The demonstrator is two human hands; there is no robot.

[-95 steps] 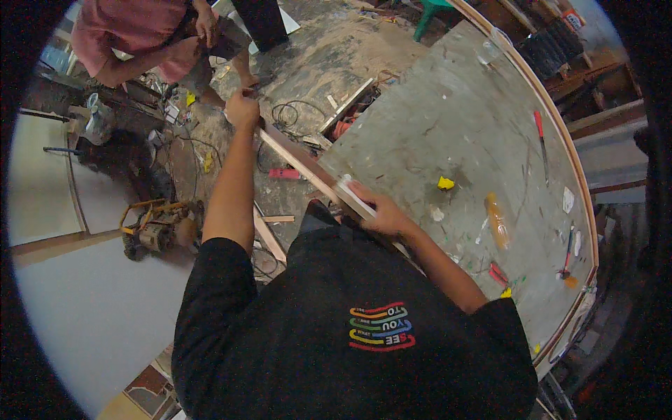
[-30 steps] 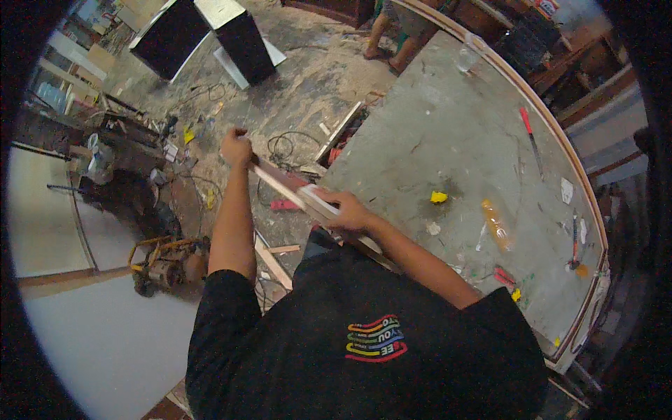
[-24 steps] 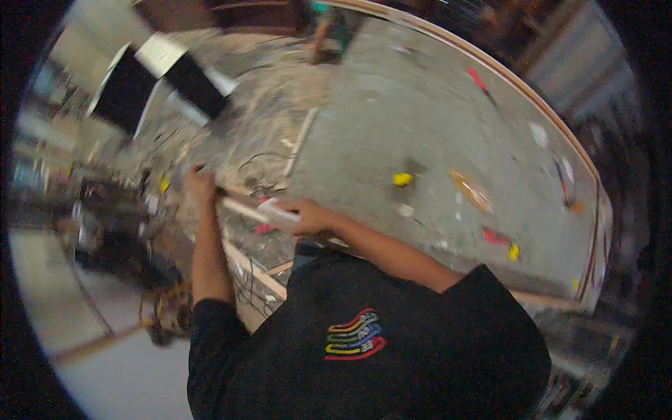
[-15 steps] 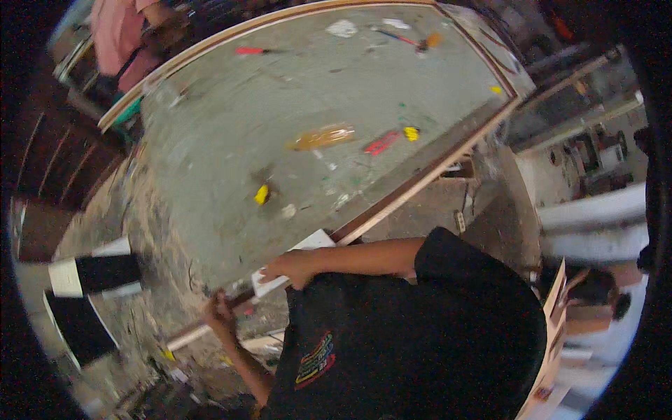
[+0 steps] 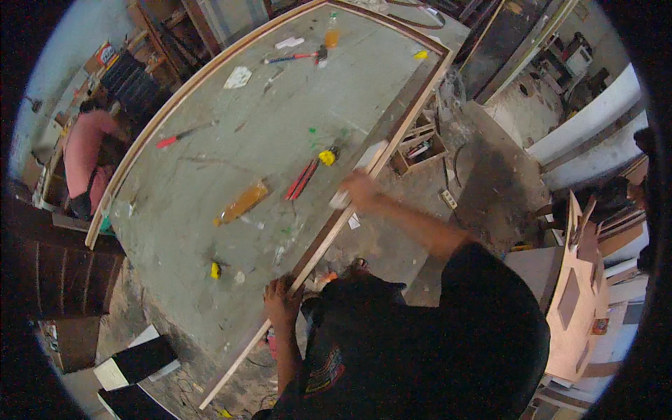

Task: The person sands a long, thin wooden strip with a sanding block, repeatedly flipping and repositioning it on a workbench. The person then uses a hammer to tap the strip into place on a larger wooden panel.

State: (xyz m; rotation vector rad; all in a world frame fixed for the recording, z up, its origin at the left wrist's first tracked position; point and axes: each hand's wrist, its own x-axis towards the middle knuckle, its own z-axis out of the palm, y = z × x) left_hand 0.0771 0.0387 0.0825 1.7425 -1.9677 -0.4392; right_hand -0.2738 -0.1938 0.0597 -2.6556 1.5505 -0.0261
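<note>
A long wooden strip [image 5: 322, 246] runs along the near edge of the large grey tabletop [image 5: 189, 203]. My left hand [image 5: 281, 304] has its fingers closed round this strip at the table's near corner. Farther up the strip, my right hand [image 5: 360, 190] presses over a flat white piece [image 5: 370, 155], with its fingers bent and a little blurred. The white piece shows on both sides of the hand; its material cannot be told. On the tabletop by my right hand lie a red-and-black hand tool [image 5: 302, 180] and a yellow-and-black object [image 5: 327, 156].
An amber bottle [image 5: 241, 203], a hammer [image 5: 297, 57], a red-handled tool [image 5: 183, 134] and a small yellow item [image 5: 215, 270] lie on the tabletop. Beyond its left edge bends a person in pink [image 5: 85, 157]. On the floor at right stand a wooden toolbox [image 5: 421, 155] and a power strip [image 5: 449, 199].
My right hand has slid up the strip, away from my left hand, with the white piece. The whole view has turned and shifted. My left hand still holds the strip.
</note>
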